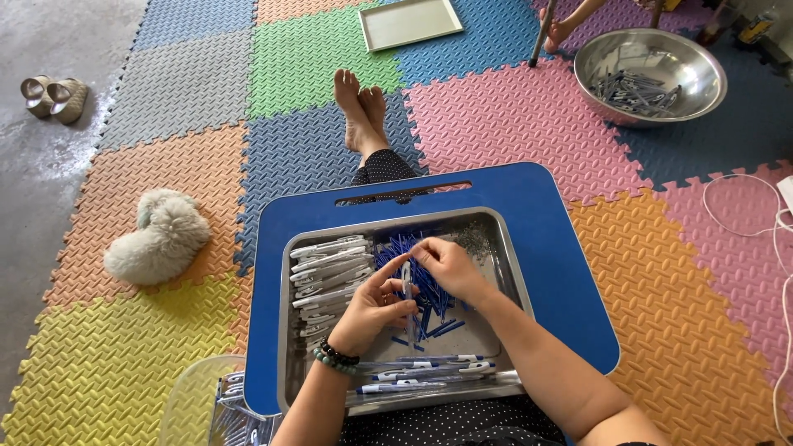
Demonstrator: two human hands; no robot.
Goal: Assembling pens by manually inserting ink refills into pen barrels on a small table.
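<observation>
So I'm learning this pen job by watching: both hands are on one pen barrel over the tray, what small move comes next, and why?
Probably push the blue refill down into the pen barrel. The left hand holds the barrel upright over the metal tray, and the right hand pinches at its top end, above the blue refills. Assembled pens lie at the near edge.

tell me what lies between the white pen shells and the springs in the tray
A heap of blue refills, with both hands, left hand and right hand, working over it, in the head view.
</observation>
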